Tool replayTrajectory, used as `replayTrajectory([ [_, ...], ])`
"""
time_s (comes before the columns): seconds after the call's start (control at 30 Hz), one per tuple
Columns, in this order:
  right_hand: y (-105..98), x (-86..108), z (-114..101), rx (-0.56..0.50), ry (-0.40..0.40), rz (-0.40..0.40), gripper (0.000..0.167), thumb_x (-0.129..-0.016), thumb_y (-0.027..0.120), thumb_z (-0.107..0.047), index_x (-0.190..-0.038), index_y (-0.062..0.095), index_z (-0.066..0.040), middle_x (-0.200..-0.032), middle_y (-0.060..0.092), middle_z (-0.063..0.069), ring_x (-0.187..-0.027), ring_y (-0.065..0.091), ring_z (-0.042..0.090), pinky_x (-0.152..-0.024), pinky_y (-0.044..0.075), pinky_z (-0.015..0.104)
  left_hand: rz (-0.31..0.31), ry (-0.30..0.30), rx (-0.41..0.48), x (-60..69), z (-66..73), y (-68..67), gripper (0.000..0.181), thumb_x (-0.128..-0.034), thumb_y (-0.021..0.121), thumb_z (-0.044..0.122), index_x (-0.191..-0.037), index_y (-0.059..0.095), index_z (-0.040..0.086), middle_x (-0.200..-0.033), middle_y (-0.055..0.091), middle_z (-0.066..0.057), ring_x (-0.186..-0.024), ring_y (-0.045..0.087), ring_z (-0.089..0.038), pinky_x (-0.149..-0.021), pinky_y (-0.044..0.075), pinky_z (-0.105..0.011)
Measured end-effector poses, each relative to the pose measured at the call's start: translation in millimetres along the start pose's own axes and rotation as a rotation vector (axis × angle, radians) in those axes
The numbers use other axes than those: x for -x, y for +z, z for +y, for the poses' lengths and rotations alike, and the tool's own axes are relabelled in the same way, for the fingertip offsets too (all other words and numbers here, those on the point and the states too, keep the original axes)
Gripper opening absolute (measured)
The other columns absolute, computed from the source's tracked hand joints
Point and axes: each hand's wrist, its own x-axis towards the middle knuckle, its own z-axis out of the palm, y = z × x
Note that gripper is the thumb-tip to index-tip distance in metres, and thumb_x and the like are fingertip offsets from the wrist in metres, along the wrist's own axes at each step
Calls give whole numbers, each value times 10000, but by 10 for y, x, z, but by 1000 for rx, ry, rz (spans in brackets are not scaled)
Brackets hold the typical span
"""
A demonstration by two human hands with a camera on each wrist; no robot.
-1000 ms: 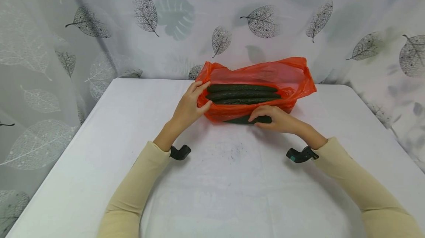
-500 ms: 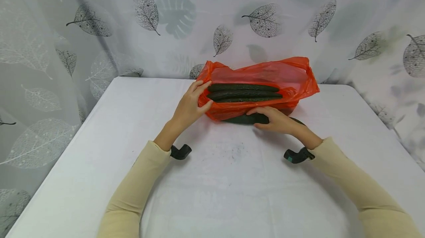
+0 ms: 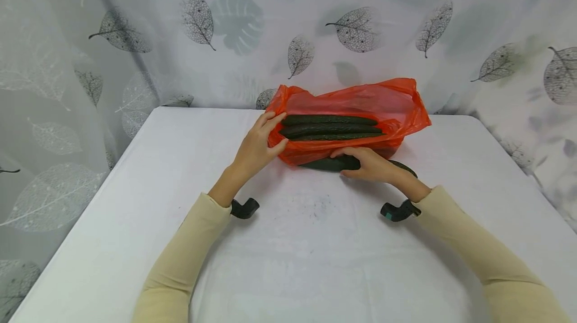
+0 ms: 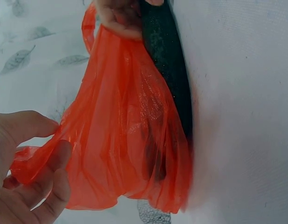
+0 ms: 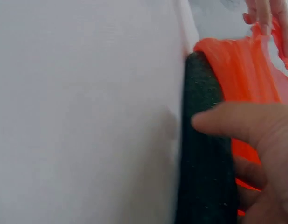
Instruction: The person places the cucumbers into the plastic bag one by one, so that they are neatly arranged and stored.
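A red plastic bag [image 3: 315, 151] lies with its mouth open at the table's far side, several dark green cucumbers [image 3: 331, 128] side by side within it. At the bag's left end my left hand [image 3: 256, 146] pinches its rim; in the left wrist view the thumb and fingers [image 4: 60, 151] have the thin film between them. Another cucumber [image 3: 329, 164] lies on the table along the bag's front. My right hand [image 3: 367, 164] grips this cucumber round its middle. The right wrist view has the thumb over the cucumber [image 5: 204, 172], the fingers on its bag side, partly hidden.
A white cloth covers the table [image 3: 288, 253]. Behind it hangs a pale curtain [image 3: 252, 72] with a leaf print, close to the bag's back. Black wrist mounts [image 3: 245, 208] stick out under both sleeves.
My right hand has moved a little left along the bag's front. More of the front cucumber's right end now shows past the wrist. My left hand keeps its place on the bag.
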Motion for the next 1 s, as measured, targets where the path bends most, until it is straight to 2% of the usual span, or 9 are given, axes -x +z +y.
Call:
replayTrajectory([
  [0.13, 56, -52, -19, -18, 25, 52, 421, -807, 773, -28, -1195, 612, 2, -1181, 642, 143, -1132, 568, 313, -999, 451, 524, 5, -3, -2, 12, -6, -10, 529, -887, 679, 90, -1382, 522, -7, -1352, 491, -226, -1249, 506, -354, -976, 497, -450],
  [0.33, 83, -79, -40, -46, 8, 64, 413, -791, 782, -16, -1158, 592, -4, -1145, 633, 130, -1103, 563, 301, -997, 449, 523, 6, -6, 1, 9, -24, -7, 536, -888, 680, 96, -1390, 517, 6, -1343, 493, -213, -1206, 530, -346, -914, 522, -442],
  [0.73, -30, 20, -147, -44, -13, 19, 380, -794, 769, -30, -1138, 612, -70, -1115, 650, 63, -1034, 586, 244, -890, 492, 485, 25, 42, 14, -17, -26, -14, 532, -879, 691, 88, -1373, 526, -17, -1315, 507, -220, -1181, 537, -332, -882, 529, -416],
  [1.0, -79, 177, -179, -18, -7, 46, 383, -778, 779, -34, -1127, 625, -72, -1101, 657, 44, -1018, 585, 211, -869, 504, 456, 16, 20, 22, 2, -18, 18, 535, -880, 693, 88, -1379, 525, -8, -1318, 506, -218, -1205, 527, -334, -921, 516, -423],
])
